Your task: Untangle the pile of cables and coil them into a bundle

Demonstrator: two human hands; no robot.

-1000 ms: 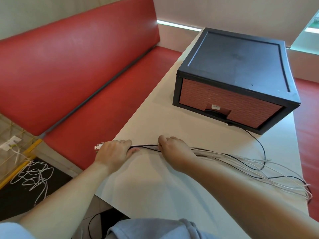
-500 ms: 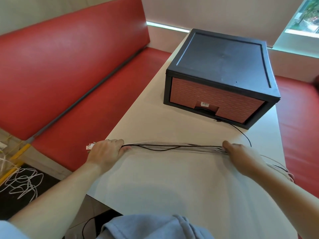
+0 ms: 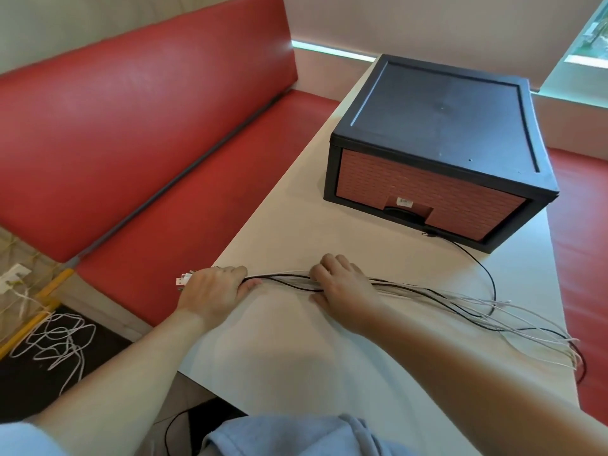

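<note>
A bunch of white and black cables (image 3: pixel 460 299) lies stretched left to right across the white table (image 3: pixel 296 357). My left hand (image 3: pixel 210 291) grips one end of the bunch at the table's left edge, where white plugs (image 3: pixel 182 279) stick out past it. A short way to the right, my right hand (image 3: pixel 342 287) is curled round the bunch. Beyond that hand the cables fan out loose toward the table's right edge. One black cable (image 3: pixel 487 274) loops up to the box.
A black box with a brick-patterned drawer front (image 3: pixel 434 153) stands at the table's far end. A red bench (image 3: pixel 131 126) runs along the left. More white cable (image 3: pixel 56 340) lies tangled on the dark floor at lower left.
My right hand slid right along the bunch, then came back left close to my left hand. The left hand has kept its hold on the plug end.
</note>
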